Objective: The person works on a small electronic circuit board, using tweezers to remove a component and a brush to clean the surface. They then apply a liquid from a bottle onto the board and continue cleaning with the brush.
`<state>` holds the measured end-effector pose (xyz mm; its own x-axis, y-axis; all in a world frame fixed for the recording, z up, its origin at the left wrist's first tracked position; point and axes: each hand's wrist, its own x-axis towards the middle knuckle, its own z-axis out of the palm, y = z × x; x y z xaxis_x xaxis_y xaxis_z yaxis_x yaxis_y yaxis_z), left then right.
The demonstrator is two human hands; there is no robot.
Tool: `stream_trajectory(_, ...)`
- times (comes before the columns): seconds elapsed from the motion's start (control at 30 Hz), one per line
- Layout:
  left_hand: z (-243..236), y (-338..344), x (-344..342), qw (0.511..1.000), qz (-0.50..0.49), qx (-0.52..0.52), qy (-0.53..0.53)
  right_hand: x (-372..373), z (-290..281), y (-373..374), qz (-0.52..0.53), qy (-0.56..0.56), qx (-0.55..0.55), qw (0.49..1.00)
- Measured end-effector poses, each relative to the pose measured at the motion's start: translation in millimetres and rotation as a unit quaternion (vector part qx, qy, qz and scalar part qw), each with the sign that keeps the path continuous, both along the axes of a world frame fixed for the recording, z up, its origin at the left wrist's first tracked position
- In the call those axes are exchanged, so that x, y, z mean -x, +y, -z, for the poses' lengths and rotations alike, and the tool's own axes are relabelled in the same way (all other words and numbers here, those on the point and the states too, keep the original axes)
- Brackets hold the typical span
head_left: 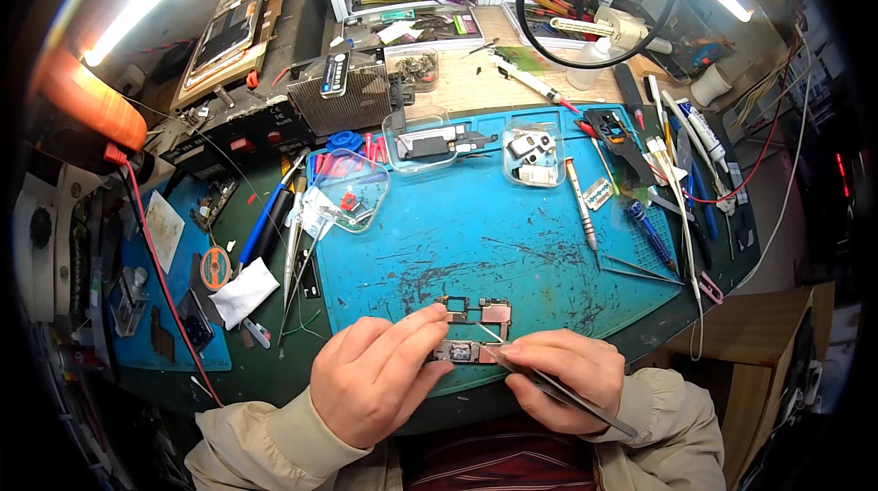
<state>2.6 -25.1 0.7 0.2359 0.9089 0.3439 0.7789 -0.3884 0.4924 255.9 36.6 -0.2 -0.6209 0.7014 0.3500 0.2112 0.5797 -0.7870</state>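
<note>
A small phone circuit board (494, 313), with square openings and metal shields, lies near the front of the blue mat (439, 253). My left hand (375, 372) has its fingers pressed together on the board's left side, fingertips at its upper and lower corners. My right hand (567, 377) grips metal tweezers (599, 411) between thumb and fingers, with the tips angled up and left over the board, inside its lower right part. Whether the tips touch the board I cannot tell.
Plastic trays of parts (533, 151) line the mat's back, beside screwdrivers (581, 203). A black bench machine (238, 125) and an orange-handled tool (91, 107) stand left. Cables (695, 290) hang right, near a cardboard box (777, 354). A magnifier ring (594, 52) hangs above.
</note>
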Motion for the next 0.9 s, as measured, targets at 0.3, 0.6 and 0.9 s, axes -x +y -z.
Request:
stream_trajectory(0.3,2.4,-0.3,1.9,1.000,0.005,-0.008,0.009,0.0,-0.3,-0.1,-0.001,-0.006,-0.008,1.000)
stream_trajectory(0.6,1.6,-0.2,1.8,1.000,0.005,-0.004,0.010,0.0,0.3,-0.4,0.001,-0.014,-0.010,1.000)
stream_trajectory(0.9,1.3,0.0,1.5,1.000,0.005,-0.004,0.008,-1.0,0.6,1.0,-0.011,-0.019,-0.013,1.000)
